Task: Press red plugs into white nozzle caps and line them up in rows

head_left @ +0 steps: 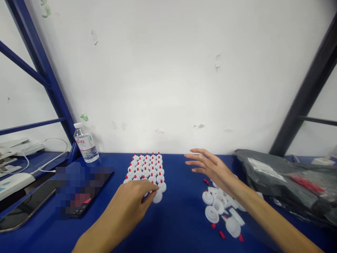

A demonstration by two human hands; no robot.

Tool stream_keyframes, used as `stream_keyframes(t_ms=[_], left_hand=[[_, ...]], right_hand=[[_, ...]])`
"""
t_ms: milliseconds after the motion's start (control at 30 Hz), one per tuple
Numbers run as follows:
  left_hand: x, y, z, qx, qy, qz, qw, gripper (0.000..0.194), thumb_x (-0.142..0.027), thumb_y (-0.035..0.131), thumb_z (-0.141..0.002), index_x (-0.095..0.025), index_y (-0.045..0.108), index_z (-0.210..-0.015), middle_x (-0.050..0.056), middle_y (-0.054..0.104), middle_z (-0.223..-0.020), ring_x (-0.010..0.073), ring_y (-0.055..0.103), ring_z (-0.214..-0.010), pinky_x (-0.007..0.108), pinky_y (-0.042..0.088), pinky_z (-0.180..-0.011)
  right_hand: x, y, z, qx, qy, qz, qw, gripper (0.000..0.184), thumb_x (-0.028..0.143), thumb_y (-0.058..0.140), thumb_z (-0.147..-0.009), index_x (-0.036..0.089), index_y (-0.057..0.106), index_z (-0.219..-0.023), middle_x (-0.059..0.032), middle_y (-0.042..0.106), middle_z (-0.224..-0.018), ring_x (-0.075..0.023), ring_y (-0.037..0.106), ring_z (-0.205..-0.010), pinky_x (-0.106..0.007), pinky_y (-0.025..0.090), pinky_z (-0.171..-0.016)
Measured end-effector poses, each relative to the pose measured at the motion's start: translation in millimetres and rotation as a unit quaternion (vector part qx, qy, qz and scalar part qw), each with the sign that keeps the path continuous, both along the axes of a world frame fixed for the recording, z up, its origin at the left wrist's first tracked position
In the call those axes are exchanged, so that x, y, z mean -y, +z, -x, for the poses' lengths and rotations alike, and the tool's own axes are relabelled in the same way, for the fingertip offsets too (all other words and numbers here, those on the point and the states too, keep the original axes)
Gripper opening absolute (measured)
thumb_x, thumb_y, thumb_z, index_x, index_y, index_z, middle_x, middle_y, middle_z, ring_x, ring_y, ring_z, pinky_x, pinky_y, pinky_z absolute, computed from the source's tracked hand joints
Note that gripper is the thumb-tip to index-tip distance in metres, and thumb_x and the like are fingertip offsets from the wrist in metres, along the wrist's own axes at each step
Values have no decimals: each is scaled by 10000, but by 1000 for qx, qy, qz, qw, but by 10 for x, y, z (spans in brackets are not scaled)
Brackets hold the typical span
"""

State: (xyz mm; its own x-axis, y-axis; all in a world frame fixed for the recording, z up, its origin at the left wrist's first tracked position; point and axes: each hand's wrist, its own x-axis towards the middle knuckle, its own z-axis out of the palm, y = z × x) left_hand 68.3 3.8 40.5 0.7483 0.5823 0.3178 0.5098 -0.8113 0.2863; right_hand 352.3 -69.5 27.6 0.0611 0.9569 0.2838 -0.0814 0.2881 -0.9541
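Note:
My left hand (pixel 134 198) pinches a white nozzle cap (pixel 157 197) by its top, at the near right corner of a block of matching caps. These red-tipped white caps (pixel 145 172) stand upright in neat rows on the blue table (pixel 173 225); my left hand hides part of the nearest ones. My right hand (pixel 207 163) is held above the table with its fingers stretched out and nothing in them. Below its wrist lies a loose pile of white caps (pixel 212 214), with several small red tips (pixel 222 234) scattered around.
A water bottle (pixel 86 143) stands at the back left. A phone (pixel 27 203) and a dark, partly blurred object (pixel 101 188) lie left of the rows. At right are grey plastic bags (pixel 279 179), one with red pieces. A white wall (pixel 168 88) closes off the back.

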Motion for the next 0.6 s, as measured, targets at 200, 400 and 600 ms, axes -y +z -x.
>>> stream_keyframes(t_ms=[200,400,600], left_hand=[[-57,-185,155,-159,78,7,984,325,-102,477,-910,-273,734,-1009,17,752,-998,231,705,-915,284,452,-738],[-85,-190,41,-248,106,-39,962,381,-48,385,-915,-228,713,-987,78,657,-1129,233,712,-784,299,467,-636],[17,-172,-6,-274,134,-105,947,461,-13,366,-884,-239,661,-1157,104,613,-1211,223,691,-672,291,430,-526]], right_hand=[[22,49,42,9,5,11,1000,400,502,591,-935,275,564,-1264,-114,597,-1368,-282,600,-1192,-413,500,-950],[25,75,9,3,-19,9,1000,392,512,619,-911,264,592,-1213,-122,619,-1321,-290,616,-1157,-405,513,-907],[-5,68,-31,33,-46,5,998,346,506,578,-937,251,604,-1169,-111,634,-1271,-269,635,-1112,-378,518,-878]])
